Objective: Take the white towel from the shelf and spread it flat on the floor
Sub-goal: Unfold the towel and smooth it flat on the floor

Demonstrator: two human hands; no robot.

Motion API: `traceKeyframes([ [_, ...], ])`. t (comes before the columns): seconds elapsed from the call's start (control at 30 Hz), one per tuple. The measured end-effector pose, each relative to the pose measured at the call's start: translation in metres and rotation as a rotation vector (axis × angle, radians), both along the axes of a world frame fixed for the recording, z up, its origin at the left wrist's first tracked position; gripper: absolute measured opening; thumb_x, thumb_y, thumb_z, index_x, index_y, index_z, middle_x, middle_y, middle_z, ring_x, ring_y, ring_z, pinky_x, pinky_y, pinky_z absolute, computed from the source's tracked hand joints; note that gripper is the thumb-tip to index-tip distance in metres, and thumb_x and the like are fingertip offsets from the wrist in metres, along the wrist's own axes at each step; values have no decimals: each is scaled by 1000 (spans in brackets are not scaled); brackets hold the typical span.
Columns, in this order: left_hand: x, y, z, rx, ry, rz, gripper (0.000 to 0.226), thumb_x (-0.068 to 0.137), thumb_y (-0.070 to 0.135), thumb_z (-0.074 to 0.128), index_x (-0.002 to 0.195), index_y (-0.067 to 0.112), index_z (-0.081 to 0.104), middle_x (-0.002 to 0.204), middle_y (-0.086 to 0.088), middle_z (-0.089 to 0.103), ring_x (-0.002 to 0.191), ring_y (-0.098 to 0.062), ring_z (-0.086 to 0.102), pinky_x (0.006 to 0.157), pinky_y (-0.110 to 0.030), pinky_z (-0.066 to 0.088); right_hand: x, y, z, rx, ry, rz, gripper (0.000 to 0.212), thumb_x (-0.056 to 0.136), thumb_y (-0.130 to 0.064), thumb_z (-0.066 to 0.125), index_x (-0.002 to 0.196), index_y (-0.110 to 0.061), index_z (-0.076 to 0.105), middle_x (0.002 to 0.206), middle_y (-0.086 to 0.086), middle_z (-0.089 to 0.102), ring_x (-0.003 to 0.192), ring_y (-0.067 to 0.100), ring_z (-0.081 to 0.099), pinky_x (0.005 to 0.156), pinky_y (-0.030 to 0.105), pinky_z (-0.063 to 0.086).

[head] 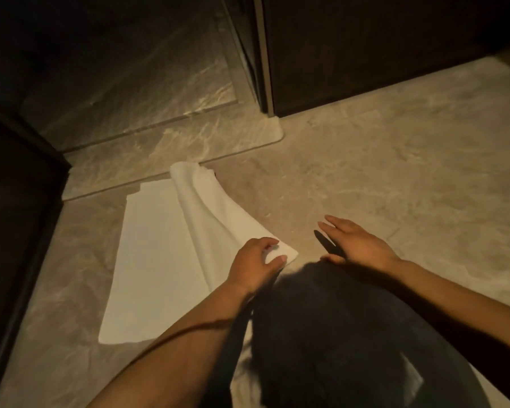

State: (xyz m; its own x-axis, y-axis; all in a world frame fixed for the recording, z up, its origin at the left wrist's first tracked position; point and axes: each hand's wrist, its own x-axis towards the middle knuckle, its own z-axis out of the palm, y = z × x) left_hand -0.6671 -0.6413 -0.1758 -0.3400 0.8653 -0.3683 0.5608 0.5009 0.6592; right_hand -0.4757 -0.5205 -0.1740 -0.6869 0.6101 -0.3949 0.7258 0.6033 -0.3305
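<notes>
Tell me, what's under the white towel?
The stone floor shows all around the white towel, so it lies on that. The left hand lifts one corner; anything beneath the flat part is hidden.

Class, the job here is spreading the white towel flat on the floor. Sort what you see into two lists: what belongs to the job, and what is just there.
Belongs to the job:
white towel, partly folded over
left hand, pinching its corner
right hand, open
floor

Just there:
raised stone step
dark cabinet

L hand (255,262) pinched shut, thumb + fingers curled; R hand (355,244) flat, fingers spread, palm down.
</notes>
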Motion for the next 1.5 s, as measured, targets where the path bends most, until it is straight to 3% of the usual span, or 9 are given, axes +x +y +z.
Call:
traceKeyframes([
  [0.17, -39, -20, -4, 169, 207, 122, 25, 86, 23, 65, 107, 10, 65, 117, -8, 61, 113, -23, 54, 97, -20, 34, -23, -4, -9, -25, 25, -24, 69, 91, -48, 49, 147, -29, 14, 158, -4, 9, 143, 20, 14, 113, 37, 21],
  [0.33, -80, -61, -15, 90, 399, 264, 37, 90, 36, 56, 125, 22, 53, 136, -1, 48, 124, -22, 44, 104, -39, 39, -79, -19, -24, -54, 144, -18, 65, 90, -48, 52, 144, -20, 29, 153, 5, 28, 136, 24, 32, 111, 37, 29],
  [0.5, -98, -99, -44, -92, 316, 345, 49, 90, 53, 43, 129, 23, 48, 137, -2, 49, 126, -23, 47, 103, -46, 42, -126, -38, -38, -21, 242, -28, 58, 90, -44, 53, 137, -11, 41, 140, 13, 45, 125, 28, 45, 103, 42, 39],
  [0.63, -101, -116, -68, -281, 416, 191, 58, 89, 61, 32, 141, 36, 28, 155, 6, 22, 142, -21, 22, 112, -52, 29, -142, -45, -49, 7, 223, -89, 55, 90, -39, 54, 136, -12, 41, 137, 14, 41, 121, 31, 40, 98, 41, 39],
  [0.77, -104, -120, -72, -263, 384, 169, 60, 89, 60, 35, 143, 36, 24, 157, 6, 17, 144, -21, 16, 112, -54, 27, -144, -42, -52, -65, 287, -146, 58, 89, -33, 57, 139, -12, 36, 130, 19, 44, 113, 35, 50, 92, 39, 42],
  [1.07, -104, -118, -60, -273, 419, 95, 64, 89, 49, 50, 145, 30, 25, 158, 4, 17, 145, -20, 16, 114, -47, 25, -136, -25, -51, -152, 258, -297, 57, 91, -34, 55, 141, -33, 29, 142, 6, 46, 127, 31, 45, 103, 43, 37],
  [1.2, -101, -115, -48, -325, 395, 84, 65, 92, 47, 47, 148, 29, 18, 159, 3, 10, 146, -23, 11, 116, -45, 21, -106, -13, -42, -51, 280, -344, 56, 90, -33, 56, 140, -35, 30, 136, 6, 52, 121, 30, 50, 99, 41, 40],
  [1.4, -93, -107, -44, -338, 421, 87, 65, 93, 46, 43, 149, 25, 15, 159, -1, 9, 146, -24, 10, 117, -44, 19, -31, -19, -53, -135, 63, -361, 54, 93, -51, 39, 142, -33, 23, 131, 11, 55, 112, 31, 55, 92, 42, 43],
  [1.5, -92, -103, -43, -358, 413, 82, 65, 94, 45, 43, 149, 24, 14, 159, -2, 8, 146, -24, 8, 117, -42, 17, -16, -21, -50, -50, 28, -306, 60, 90, -50, 48, 142, -33, 21, 137, 9, 50, 116, 31, 52, 94, 42, 42],
])
